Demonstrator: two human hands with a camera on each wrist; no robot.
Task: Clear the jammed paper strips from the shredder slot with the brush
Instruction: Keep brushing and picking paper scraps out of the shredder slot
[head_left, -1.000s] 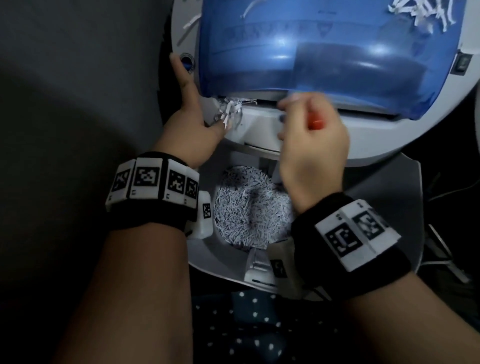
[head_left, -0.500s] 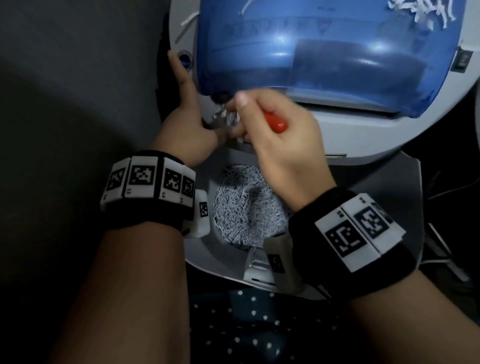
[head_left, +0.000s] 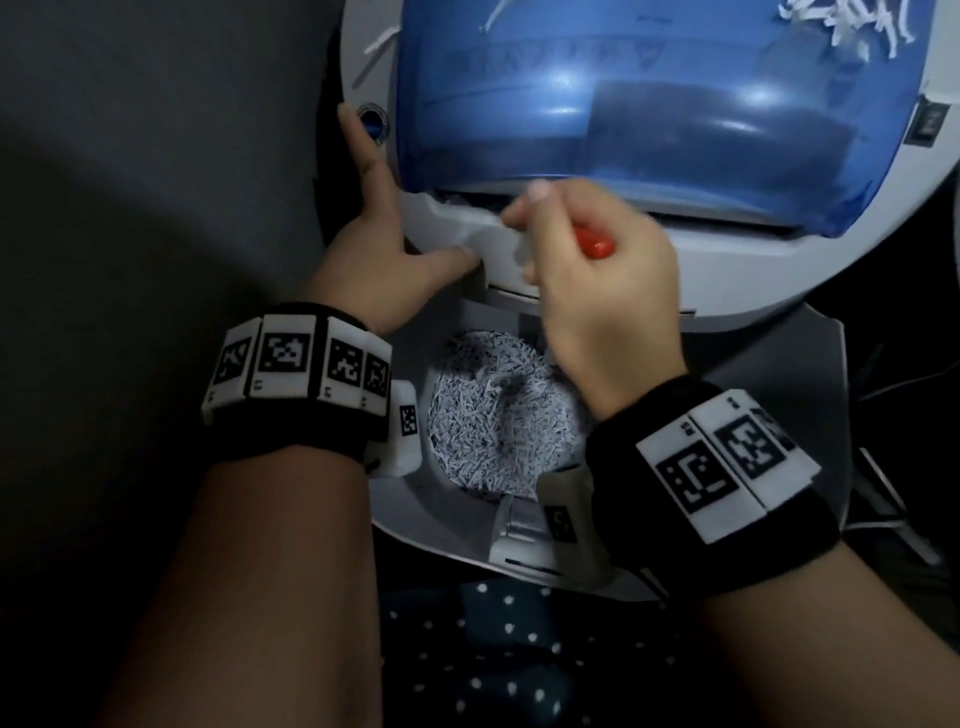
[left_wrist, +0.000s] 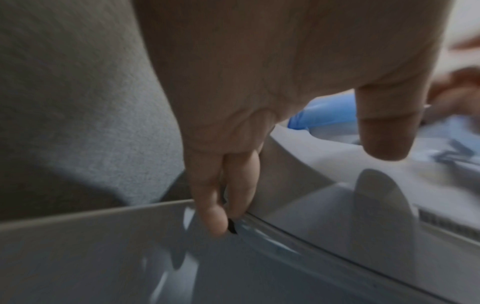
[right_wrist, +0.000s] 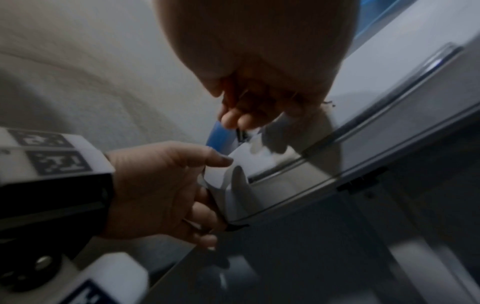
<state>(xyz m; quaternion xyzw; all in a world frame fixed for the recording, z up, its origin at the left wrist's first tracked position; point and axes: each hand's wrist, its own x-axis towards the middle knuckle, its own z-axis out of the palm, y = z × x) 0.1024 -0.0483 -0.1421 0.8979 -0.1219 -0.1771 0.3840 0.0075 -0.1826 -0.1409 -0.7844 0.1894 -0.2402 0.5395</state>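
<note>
The shredder head (head_left: 597, 280), grey with a blue see-through cover (head_left: 649, 104), stands tilted up over its bin. My left hand (head_left: 387, 234) grips its left corner, index finger up along the edge and thumb (head_left: 457, 255) on the front face. In the right wrist view the left hand (right_wrist: 161, 191) shows its fingers curled under that corner. My right hand (head_left: 524, 208) grips the brush by its orange handle (head_left: 596, 245) at the left part of the slot (head_left: 467, 200). A few pale paper bits show there. The bristles are hidden in the head view.
Below my hands the open bin (head_left: 415, 499) holds a heap of shredded paper (head_left: 498, 421). Loose white strips (head_left: 857, 21) lie on the cover's far right. A rocker switch (head_left: 927, 124) sits on the right. A grey wall is at the left, and dotted fabric (head_left: 519, 649) lies below.
My right hand swept the brush left to the slot's left end, then drew back slightly right. The white clump hanging there no longer shows. The left hand kept its hold.
</note>
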